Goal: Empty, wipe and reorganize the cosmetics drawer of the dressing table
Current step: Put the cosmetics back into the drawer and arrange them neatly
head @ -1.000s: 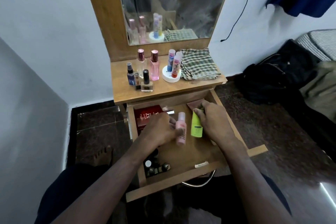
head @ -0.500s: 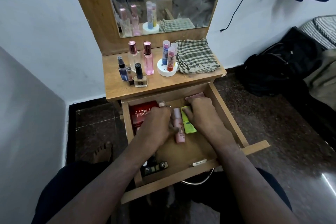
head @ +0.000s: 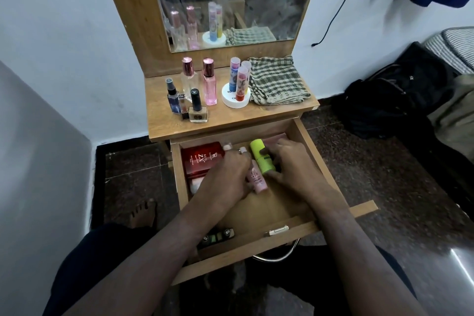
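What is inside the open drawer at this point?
In the drawer: a red box, a pink tube, a lime-green tube, and small dark items near the front. Both hands cover the middle.

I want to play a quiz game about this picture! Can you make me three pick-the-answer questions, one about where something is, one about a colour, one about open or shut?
1. Where is the checked cloth?
A on the tabletop
B in the drawer
C on the floor

2. What colour is the tube under the right hand?
A blue
B lime green
C black

3. The drawer is:
A shut
B pulled open
C removed

Answers: 1 A, it lies folded beside the white jar. 2 B, bright lime shows between the fingers. 3 B, both hands reach inside it.
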Demonstrator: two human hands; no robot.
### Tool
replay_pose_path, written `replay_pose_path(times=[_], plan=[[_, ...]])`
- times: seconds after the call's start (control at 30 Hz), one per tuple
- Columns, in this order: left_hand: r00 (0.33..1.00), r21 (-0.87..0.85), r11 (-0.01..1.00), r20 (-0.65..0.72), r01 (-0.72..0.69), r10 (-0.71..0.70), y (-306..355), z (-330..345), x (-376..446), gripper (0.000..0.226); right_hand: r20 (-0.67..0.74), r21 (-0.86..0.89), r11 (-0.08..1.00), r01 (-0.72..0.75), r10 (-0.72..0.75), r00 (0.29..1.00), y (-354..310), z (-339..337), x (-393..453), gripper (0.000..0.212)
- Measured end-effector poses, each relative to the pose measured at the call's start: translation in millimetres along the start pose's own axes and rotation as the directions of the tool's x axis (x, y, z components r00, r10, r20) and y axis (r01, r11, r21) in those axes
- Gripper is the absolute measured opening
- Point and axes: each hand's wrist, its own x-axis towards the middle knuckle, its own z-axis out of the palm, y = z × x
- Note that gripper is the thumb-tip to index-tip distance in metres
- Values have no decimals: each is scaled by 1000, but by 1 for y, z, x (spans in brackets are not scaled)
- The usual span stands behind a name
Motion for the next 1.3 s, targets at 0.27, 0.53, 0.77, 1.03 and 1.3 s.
replay_pose_path(times=[0.27,0.53,0.77,1.03,1.3], plan=[[999,142,990,-29,-8,13,12,8,1,80,-84,10,1000,20,-19,996,-1,4,9,43],[995,138,990,-96,4,10,8,4,-2,61,-145,68,998,8,2,989,-2,8,9,47],[970,-22,996,-229,-92,84,-7,-17,-9,48,-215,41,998,40,-31,976,-7,0,2,39],[654,-64,997,-756,-48,-17,-39,-146,-13,20,-559,-50,994,99,-110,822,-94,-55,19,41],[829,-163,973,-511,166,-227,-72,-190,35,55,-297,-531,845,70,-262,918,-137,-106,116,53]])
